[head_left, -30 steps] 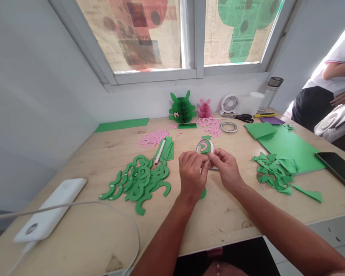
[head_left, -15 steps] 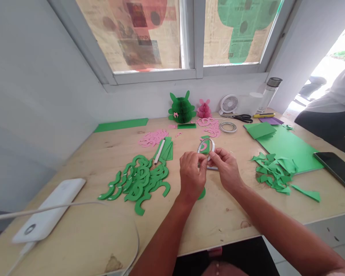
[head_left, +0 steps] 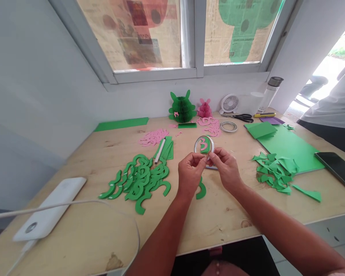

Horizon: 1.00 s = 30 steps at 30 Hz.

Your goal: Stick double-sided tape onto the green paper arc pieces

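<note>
A narrow white roll of tape [head_left: 213, 144] is held upright above the table, its ring facing me. My right hand [head_left: 226, 168] pinches its lower right rim between thumb and fingers. Closed at the bottom of the same roll, my left hand [head_left: 189, 172] has its fingertips against the right hand's; any loose tape end there is too small to make out. Through the ring show a pink curved cutout [head_left: 203, 144] and green paper. A green curved cutout [head_left: 201, 191] lies under my left wrist, partly hidden.
Green curved cutouts [head_left: 140, 176] are heaped left, near a white pen [head_left: 160, 151] and pink cutouts [head_left: 153, 137]. Another tape roll [head_left: 228, 127], scissors [head_left: 243, 117] and paper figures [head_left: 183, 109] stand behind. Green scraps [head_left: 276, 174] and a phone [head_left: 337, 170] lie right; a power bank [head_left: 50, 209] left.
The roll of tape has turned to face me more squarely and shifted slightly left. My left hand has moved slightly left and turned, exposing more of the green cutout below.
</note>
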Each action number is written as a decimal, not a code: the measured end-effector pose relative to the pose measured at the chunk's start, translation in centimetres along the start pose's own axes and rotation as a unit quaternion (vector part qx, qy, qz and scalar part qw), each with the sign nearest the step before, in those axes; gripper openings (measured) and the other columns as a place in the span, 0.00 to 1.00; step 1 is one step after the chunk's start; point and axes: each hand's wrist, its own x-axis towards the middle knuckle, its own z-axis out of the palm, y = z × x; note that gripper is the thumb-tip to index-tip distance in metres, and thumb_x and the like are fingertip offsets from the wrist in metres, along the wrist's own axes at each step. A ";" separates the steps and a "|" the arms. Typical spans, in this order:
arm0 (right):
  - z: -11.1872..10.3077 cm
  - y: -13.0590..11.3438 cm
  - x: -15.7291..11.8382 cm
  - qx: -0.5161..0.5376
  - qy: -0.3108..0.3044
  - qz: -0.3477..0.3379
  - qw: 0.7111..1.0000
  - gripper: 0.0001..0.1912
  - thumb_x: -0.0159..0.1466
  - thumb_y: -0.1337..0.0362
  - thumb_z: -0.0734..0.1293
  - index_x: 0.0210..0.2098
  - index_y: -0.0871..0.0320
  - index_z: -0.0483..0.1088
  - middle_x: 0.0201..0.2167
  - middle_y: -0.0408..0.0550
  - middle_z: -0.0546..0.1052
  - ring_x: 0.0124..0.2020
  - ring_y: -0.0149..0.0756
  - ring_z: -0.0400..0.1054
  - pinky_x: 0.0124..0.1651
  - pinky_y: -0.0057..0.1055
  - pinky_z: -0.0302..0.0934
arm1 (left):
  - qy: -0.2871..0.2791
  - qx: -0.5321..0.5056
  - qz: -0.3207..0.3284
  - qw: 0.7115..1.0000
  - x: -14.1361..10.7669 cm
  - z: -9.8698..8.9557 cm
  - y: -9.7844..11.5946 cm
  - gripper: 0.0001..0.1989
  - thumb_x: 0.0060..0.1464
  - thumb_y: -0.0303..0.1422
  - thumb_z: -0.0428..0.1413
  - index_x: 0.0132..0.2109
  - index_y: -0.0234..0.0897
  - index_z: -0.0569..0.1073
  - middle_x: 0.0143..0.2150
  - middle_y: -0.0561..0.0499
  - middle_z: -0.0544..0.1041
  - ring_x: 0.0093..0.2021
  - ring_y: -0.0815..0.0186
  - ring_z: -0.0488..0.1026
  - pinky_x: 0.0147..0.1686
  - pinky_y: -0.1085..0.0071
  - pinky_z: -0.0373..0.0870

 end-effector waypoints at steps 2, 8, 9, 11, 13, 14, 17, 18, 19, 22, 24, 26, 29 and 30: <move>0.1 0.0 -0.1 -0.005 -0.001 -0.005 1.000 0.13 0.54 0.52 0.70 0.29 0.56 0.70 0.21 0.40 0.72 0.25 0.30 0.66 0.31 0.29 0.63 | -0.004 -0.037 -0.021 0.999 0.1 0.0 0.0 0.05 0.44 0.32 0.61 0.28 0.35 0.73 0.23 0.54 0.75 0.26 0.69 0.72 0.30 0.73 0.68; 0.2 0.0 -0.3 -0.013 0.005 -0.009 1.000 0.14 0.54 0.52 0.70 0.29 0.55 0.70 0.22 0.41 0.72 0.26 0.31 0.67 0.33 0.31 0.65 | -0.009 -0.077 -0.066 0.995 0.1 0.0 0.5 0.07 0.42 0.33 0.62 0.26 0.35 0.73 0.22 0.54 0.74 0.26 0.69 0.73 0.33 0.71 0.70; 0.2 0.1 -0.3 -0.012 0.007 -0.008 1.000 0.14 0.54 0.52 0.70 0.29 0.55 0.70 0.23 0.41 0.72 0.26 0.31 0.67 0.33 0.31 0.66 | -0.009 -0.080 -0.072 0.994 0.1 0.0 0.6 0.06 0.42 0.32 0.62 0.26 0.35 0.73 0.22 0.54 0.74 0.26 0.69 0.73 0.33 0.71 0.70; 0.1 0.2 -0.3 -0.010 0.010 -0.007 1.000 0.14 0.54 0.51 0.70 0.29 0.55 0.70 0.24 0.41 0.72 0.26 0.32 0.67 0.34 0.32 0.66 | -0.007 -0.083 -0.080 0.993 0.1 0.0 0.6 0.05 0.43 0.31 0.61 0.26 0.35 0.73 0.22 0.55 0.74 0.25 0.69 0.72 0.33 0.71 0.70; 0.1 0.2 -0.2 -0.008 0.009 -0.005 1.000 0.14 0.53 0.51 0.70 0.29 0.55 0.70 0.24 0.41 0.72 0.26 0.32 0.67 0.34 0.32 0.67 | 0.001 -0.084 -0.083 0.993 0.1 -0.1 0.5 0.04 0.42 0.30 0.61 0.26 0.35 0.73 0.22 0.55 0.75 0.25 0.70 0.72 0.33 0.71 0.70; 0.2 0.2 -0.2 -0.007 0.008 -0.004 1.000 0.14 0.53 0.51 0.70 0.29 0.55 0.69 0.24 0.41 0.72 0.26 0.32 0.67 0.34 0.32 0.67 | 0.004 -0.085 -0.083 0.993 0.1 -0.1 0.5 0.04 0.42 0.30 0.61 0.26 0.35 0.73 0.22 0.55 0.75 0.26 0.70 0.72 0.33 0.71 0.70; 0.2 0.1 -0.3 0.001 0.001 -0.005 1.000 0.14 0.53 0.52 0.70 0.29 0.55 0.70 0.24 0.41 0.72 0.27 0.31 0.67 0.35 0.32 0.67 | 0.005 -0.090 -0.079 0.993 0.1 -0.1 0.4 0.04 0.41 0.30 0.61 0.26 0.35 0.74 0.24 0.54 0.75 0.26 0.70 0.72 0.34 0.71 0.70; 0.2 0.1 -0.3 0.004 -0.003 -0.006 1.000 0.13 0.53 0.52 0.70 0.29 0.55 0.70 0.25 0.41 0.72 0.27 0.32 0.67 0.36 0.32 0.67 | 0.003 -0.091 -0.078 0.993 0.1 -0.1 0.4 0.04 0.41 0.30 0.61 0.26 0.34 0.73 0.24 0.54 0.76 0.26 0.70 0.72 0.35 0.71 0.70; 0.2 0.0 -0.3 0.006 -0.007 -0.007 1.000 0.13 0.54 0.53 0.70 0.29 0.55 0.70 0.25 0.41 0.72 0.28 0.32 0.67 0.37 0.33 0.67 | -0.001 -0.093 -0.077 0.993 0.1 -0.1 0.4 0.05 0.41 0.30 0.62 0.26 0.34 0.73 0.24 0.54 0.76 0.26 0.70 0.72 0.35 0.71 0.70; 0.2 0.0 -0.4 0.006 -0.014 -0.010 1.000 0.12 0.54 0.53 0.70 0.30 0.55 0.70 0.25 0.41 0.72 0.28 0.32 0.68 0.37 0.33 0.67 | -0.010 -0.100 -0.077 0.992 0.2 -0.1 0.4 0.05 0.41 0.30 0.62 0.26 0.34 0.73 0.23 0.54 0.75 0.26 0.70 0.72 0.35 0.71 0.70; 0.2 0.0 -0.4 0.003 -0.012 -0.013 1.000 0.12 0.54 0.53 0.70 0.30 0.55 0.70 0.25 0.41 0.72 0.28 0.32 0.68 0.36 0.33 0.66 | -0.015 -0.104 -0.078 0.991 0.2 -0.2 0.3 0.05 0.41 0.30 0.62 0.26 0.34 0.73 0.23 0.54 0.75 0.25 0.70 0.72 0.35 0.71 0.70; 0.2 0.1 -0.4 0.001 -0.010 -0.017 1.000 0.12 0.55 0.54 0.70 0.30 0.55 0.70 0.26 0.41 0.72 0.27 0.31 0.68 0.35 0.31 0.66 | -0.015 -0.104 -0.079 0.991 0.2 -0.2 0.2 0.05 0.41 0.30 0.62 0.26 0.34 0.73 0.23 0.54 0.75 0.25 0.71 0.71 0.34 0.72 0.69; 0.1 0.0 -0.3 -0.002 -0.012 -0.021 1.000 0.11 0.55 0.54 0.70 0.30 0.55 0.69 0.25 0.41 0.72 0.27 0.31 0.67 0.34 0.30 0.65 | -0.009 -0.094 -0.076 0.993 0.3 -0.3 -0.1 0.04 0.41 0.29 0.61 0.26 0.34 0.73 0.24 0.53 0.76 0.25 0.71 0.71 0.32 0.73 0.68; 0.1 0.0 -0.3 -0.004 -0.013 -0.023 1.000 0.11 0.56 0.54 0.69 0.30 0.55 0.69 0.25 0.41 0.72 0.27 0.31 0.67 0.33 0.30 0.65 | -0.009 -0.089 -0.073 0.993 0.3 -0.4 -0.2 0.04 0.41 0.29 0.61 0.26 0.34 0.73 0.25 0.53 0.76 0.25 0.71 0.71 0.32 0.73 0.68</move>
